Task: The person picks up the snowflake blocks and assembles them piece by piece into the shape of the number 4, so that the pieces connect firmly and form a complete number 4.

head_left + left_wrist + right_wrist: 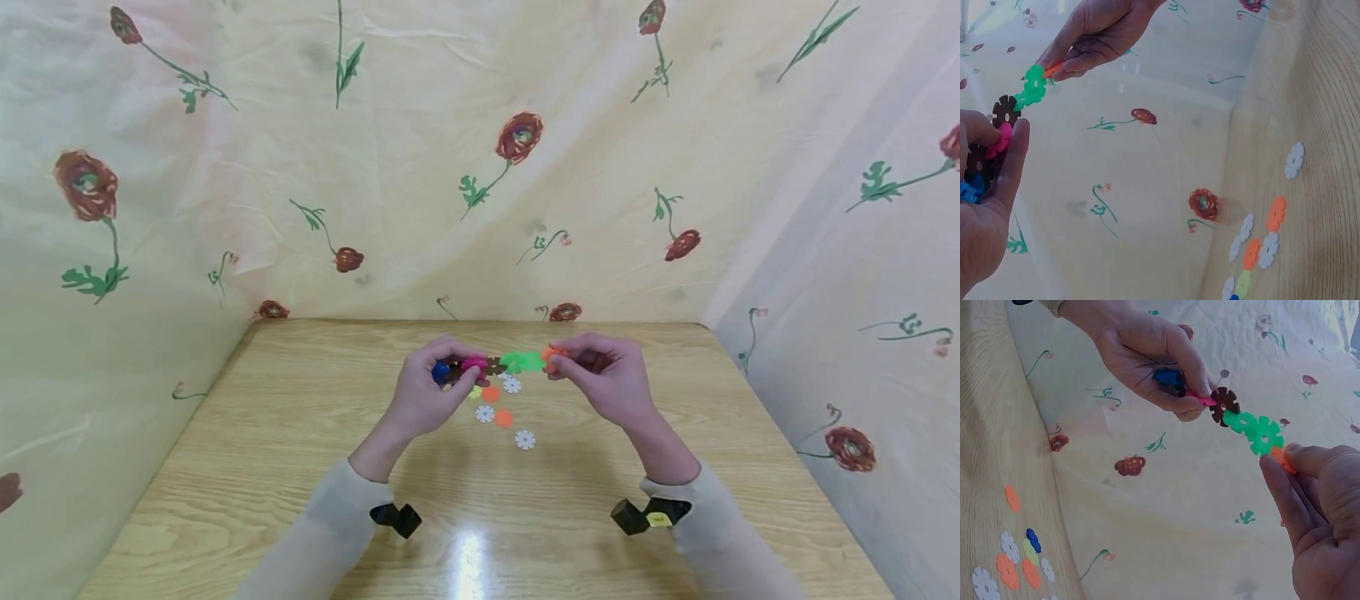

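Both hands hold one chain of interlocked, notched plastic discs up in front of me. My left hand (429, 387) pinches it at the pink disc (1202, 399), with a blue disc (1168, 377) and a dark brown one (979, 164) partly hidden among its fingers. Between the hands, another brown disc (1225, 407) joins on to the green discs (1265, 436). At the far end, my right hand (613, 382) pinches an orange disc (1283, 459) between thumb and fingers, edge against the last green disc. Fingers cover part of that orange disc.
Several loose discs lie flat on the wooden table (315, 467) below the hands, among them a white disc (525, 439), an orange disc (503, 418) and a yellow-green disc (1243, 284). Flower-patterned cloth (420, 167) hangs behind the table and along both sides.
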A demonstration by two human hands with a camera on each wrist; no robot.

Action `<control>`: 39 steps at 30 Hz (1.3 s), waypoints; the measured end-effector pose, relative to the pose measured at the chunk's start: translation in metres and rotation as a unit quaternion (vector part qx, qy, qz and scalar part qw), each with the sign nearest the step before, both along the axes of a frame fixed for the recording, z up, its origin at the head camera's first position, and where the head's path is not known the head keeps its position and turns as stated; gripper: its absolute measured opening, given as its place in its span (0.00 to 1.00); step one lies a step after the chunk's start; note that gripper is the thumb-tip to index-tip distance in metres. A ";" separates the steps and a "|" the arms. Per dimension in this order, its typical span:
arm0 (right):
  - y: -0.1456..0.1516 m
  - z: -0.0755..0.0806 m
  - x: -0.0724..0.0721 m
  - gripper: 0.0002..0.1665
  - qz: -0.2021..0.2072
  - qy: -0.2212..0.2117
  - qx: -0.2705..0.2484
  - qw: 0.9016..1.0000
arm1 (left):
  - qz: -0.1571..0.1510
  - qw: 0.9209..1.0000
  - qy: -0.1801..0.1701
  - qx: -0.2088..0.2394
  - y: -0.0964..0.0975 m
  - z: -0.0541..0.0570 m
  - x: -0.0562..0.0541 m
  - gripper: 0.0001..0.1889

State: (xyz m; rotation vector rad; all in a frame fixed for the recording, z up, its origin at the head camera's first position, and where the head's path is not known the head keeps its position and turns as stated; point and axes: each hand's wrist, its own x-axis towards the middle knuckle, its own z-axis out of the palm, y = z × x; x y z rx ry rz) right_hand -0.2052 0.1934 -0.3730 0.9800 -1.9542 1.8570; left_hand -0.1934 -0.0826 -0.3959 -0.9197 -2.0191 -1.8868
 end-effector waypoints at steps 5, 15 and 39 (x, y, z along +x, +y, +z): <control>-0.002 -0.002 -0.001 0.11 0.007 0.004 -0.018 1.000 | 0.008 1.000 0.017 -0.006 0.000 0.003 0.002 0.07; -0.002 0.009 -0.001 0.08 -0.076 0.016 -0.003 0.997 | 0.016 0.999 0.040 -0.026 0.007 0.000 0.001 0.14; -0.009 0.025 -0.007 0.12 -0.088 0.074 0.012 0.993 | 0.164 0.971 0.098 -0.144 0.006 0.001 0.004 0.17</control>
